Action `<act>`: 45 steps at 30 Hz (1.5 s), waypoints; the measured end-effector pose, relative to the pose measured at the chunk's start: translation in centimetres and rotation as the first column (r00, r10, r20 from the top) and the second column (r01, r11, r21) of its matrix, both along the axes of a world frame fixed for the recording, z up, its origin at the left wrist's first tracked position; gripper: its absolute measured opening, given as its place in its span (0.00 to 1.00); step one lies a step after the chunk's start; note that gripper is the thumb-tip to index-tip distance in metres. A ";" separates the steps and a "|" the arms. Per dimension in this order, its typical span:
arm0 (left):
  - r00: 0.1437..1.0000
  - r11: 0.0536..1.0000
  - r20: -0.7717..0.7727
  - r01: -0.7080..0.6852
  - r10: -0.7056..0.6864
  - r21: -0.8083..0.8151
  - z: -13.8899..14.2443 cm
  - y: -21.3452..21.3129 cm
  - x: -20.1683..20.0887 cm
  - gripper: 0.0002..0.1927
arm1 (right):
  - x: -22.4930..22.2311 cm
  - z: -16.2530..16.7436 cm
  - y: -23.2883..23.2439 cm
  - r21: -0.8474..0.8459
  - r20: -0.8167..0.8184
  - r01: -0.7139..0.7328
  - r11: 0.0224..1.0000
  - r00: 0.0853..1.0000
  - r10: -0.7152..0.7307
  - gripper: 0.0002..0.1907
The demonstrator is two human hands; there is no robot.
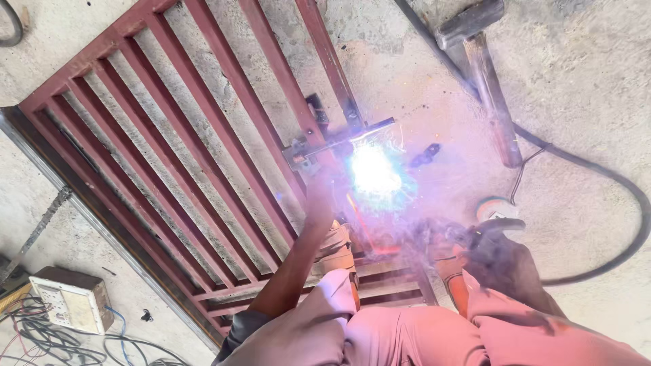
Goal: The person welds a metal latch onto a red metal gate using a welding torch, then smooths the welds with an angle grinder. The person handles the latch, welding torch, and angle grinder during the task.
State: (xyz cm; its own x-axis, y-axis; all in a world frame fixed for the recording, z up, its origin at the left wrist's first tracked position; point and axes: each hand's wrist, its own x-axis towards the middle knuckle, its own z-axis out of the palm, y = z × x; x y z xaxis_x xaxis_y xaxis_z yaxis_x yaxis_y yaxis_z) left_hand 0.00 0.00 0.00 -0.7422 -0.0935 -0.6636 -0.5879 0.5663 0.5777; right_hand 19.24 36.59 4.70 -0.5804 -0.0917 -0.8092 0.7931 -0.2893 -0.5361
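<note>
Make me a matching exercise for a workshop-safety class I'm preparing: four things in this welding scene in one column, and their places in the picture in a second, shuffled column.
Things:
1. Sledgehammer
2. Socket box
3. Welding arc
4. Black cable

Places:
A. Bottom left, on the concrete beside tangled wires
B. Centre, at the edge of the red metal grille
C. Curving along the right side of the floor
D. Top right, lying on the floor

Pairs: 1-D, 2-A, 3-B, 4-C
</note>
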 end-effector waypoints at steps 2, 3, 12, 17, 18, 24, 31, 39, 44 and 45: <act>1.000 0.999 0.027 0.004 -0.005 0.035 1.8 0.5 -1.8 0.27 | -1.6 3.7 -0.1 0.783 -0.261 -0.184 0.594 0.770 0.583 0.16; 0.994 0.999 0.111 -0.011 0.006 0.048 2.3 0.6 -2.0 0.27 | -2.3 4.9 -0.1 0.980 -0.150 -0.029 0.197 0.542 0.827 0.12; 0.999 0.999 0.007 -0.053 0.053 -0.003 8.0 -2.2 -2.2 0.21 | -9.9 14.3 -1.2 0.781 -0.092 -0.088 0.618 0.963 0.253 0.29; 0.996 0.992 0.045 -0.083 0.079 0.100 9.6 -5.1 -1.5 0.18 | -10.9 17.4 -5.7 0.733 -0.264 -0.014 0.680 0.915 0.304 0.30; 0.991 0.987 0.108 -0.091 0.077 0.134 9.8 -5.9 -1.4 0.18 | -11.1 18.2 -6.5 0.750 -0.226 -0.057 0.659 0.914 0.336 0.30; 0.977 0.917 0.147 -0.197 0.154 0.347 7.6 -8.1 -0.9 0.22 | -12.9 19.9 -7.8 0.877 -0.017 -0.243 0.414 0.845 0.534 0.26; 0.996 0.968 0.005 -0.085 0.086 0.237 6.8 -7.5 0.6 0.16 | -13.5 18.8 -9.7 0.909 -0.042 -0.205 0.363 0.821 0.569 0.27; 0.990 0.912 -0.009 -0.124 0.139 0.390 6.1 -8.4 0.1 0.11 | -14.0 18.2 -10.8 0.903 -0.077 -0.150 0.402 0.865 0.495 0.28; 0.995 0.929 0.000 -0.096 0.103 0.357 5.1 -7.2 0.2 0.13 | -14.4 16.8 -10.0 0.886 -0.038 -0.204 0.415 0.862 0.506 0.28; 1.000 0.956 0.004 -0.012 0.011 0.294 5.1 -7.1 -0.1 0.14 | -14.6 16.7 -9.9 0.883 -0.049 -0.194 0.428 0.869 0.493 0.29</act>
